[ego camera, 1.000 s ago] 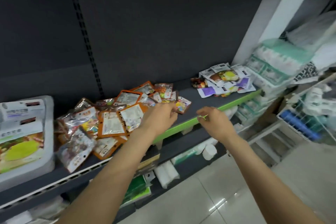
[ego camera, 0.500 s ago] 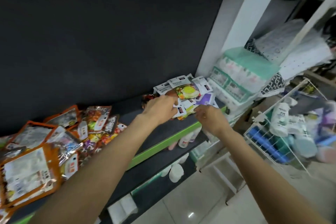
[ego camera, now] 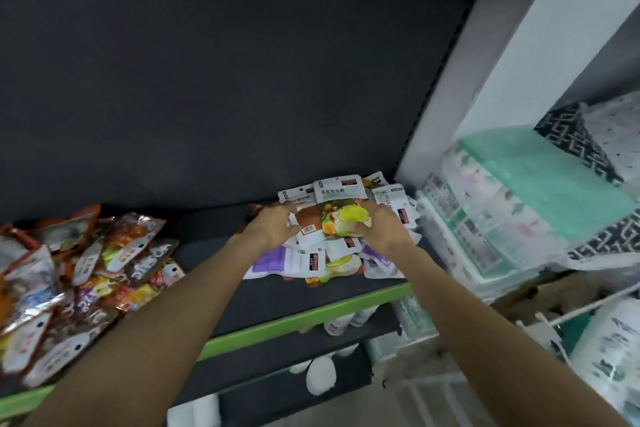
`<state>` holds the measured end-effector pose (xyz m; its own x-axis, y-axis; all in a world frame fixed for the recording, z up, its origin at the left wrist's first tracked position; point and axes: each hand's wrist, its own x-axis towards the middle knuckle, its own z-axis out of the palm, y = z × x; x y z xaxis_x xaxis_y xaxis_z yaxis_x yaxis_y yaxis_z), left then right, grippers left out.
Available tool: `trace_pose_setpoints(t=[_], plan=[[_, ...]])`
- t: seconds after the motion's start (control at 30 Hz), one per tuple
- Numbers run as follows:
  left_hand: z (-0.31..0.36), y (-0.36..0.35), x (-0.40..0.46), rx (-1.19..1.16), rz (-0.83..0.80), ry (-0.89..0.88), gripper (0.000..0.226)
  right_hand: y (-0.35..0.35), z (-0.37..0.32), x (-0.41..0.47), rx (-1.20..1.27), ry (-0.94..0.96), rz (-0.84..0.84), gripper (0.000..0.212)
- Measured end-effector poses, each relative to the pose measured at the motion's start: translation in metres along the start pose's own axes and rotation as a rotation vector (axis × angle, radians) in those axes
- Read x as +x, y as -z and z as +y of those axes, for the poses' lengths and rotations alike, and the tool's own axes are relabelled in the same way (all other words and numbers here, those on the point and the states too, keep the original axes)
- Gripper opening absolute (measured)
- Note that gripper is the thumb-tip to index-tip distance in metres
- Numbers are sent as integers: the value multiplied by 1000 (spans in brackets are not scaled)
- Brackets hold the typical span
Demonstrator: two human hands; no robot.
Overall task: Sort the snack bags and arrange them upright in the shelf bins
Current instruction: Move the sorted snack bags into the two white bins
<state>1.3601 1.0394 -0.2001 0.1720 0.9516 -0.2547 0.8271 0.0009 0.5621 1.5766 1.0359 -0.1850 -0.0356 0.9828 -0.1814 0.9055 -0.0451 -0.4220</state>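
Head view, single frame.

Item 1: white snack bags (ego camera: 332,253), a loose heap lying flat and overlapping on the dark shelf (ego camera: 277,298), toward its right end at about 1 o'clock from frame centre. Pouches are mostly white with a dark label block near the top edge; several carry purple panels, others a yellow-green and orange food print. Backs and fronts are mixed, with none upright. The top pouch (ego camera: 337,215) shows a white header, small dark print and a yellow-green fruit picture.

Item 2: left hand (ego camera: 273,229), at the 9 o'clock edge of the top pouch, fingers curled onto its left side, gripping it.

Item 3: right hand (ego camera: 384,232), at the 3 o'clock edge of the same pouch, fingers curled round its right side, gripping it. Both forearms reach in from 6 o'clock.

Item 4: orange snack bags (ego camera: 79,281), a second heap at 9 o'clock on the same shelf, well apart from the white heap. Foil and clear pouches with orange borders and white hang tabs, lying flat and jumbled; detail blurred.

Item 5: shelf front edge, a green strip (ego camera: 301,317) running from lower left toward the right.

Item 6: stacked packs with mint-green tops (ego camera: 540,180), at 3 o'clock, just beyond the shelf end, beside a white upright panel (ego camera: 519,55).

Item 7: white bottles (ego camera: 322,380) on the lower level at 6 o'clock, blurred.
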Motion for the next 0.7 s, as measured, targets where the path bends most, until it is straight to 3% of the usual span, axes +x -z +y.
trace_pose_setpoints(t=[0.27, 0.47, 0.57, 0.7], plan=[[-9, -26, 21, -14, 87, 166, 61, -8, 12, 78, -94, 159, -116, 83], [-12, -45, 36, -129, 103, 244, 68, -33, 28, 68, -205, 276, -154, 76], [-12, -46, 51, -321, 117, 322, 68, -37, 39, 55, -205, 343, -146, 75], [-7, -33, 75, -485, 199, 364, 65, -26, 39, 68, -107, 265, -101, 74]])
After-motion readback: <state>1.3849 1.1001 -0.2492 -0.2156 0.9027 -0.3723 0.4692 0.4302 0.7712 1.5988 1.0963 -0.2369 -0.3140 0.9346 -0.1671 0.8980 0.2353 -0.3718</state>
